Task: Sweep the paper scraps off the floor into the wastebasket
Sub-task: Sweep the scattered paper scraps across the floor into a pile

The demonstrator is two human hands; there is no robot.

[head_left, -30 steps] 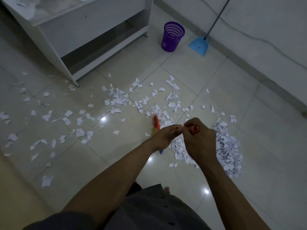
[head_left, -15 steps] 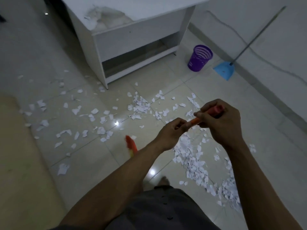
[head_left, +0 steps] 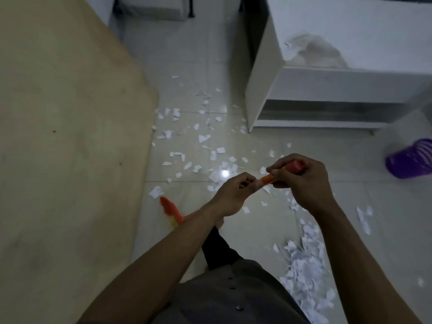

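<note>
Head view, mid-sweep: gripping orange broom handle point(head_left: 266, 178) in left hand point(head_left: 236, 192) and right hand point(head_left: 301, 181), next probably dragging stray paper scraps point(head_left: 203, 137) at 12 o'clock toward pile point(head_left: 304, 270) at 5, then purple wastebasket point(head_left: 411, 160) at 3.

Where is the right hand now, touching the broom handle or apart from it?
Touching. The head view shows the right hand wrapped round the top end of the broom handle, with the left hand gripping it just below.
</note>
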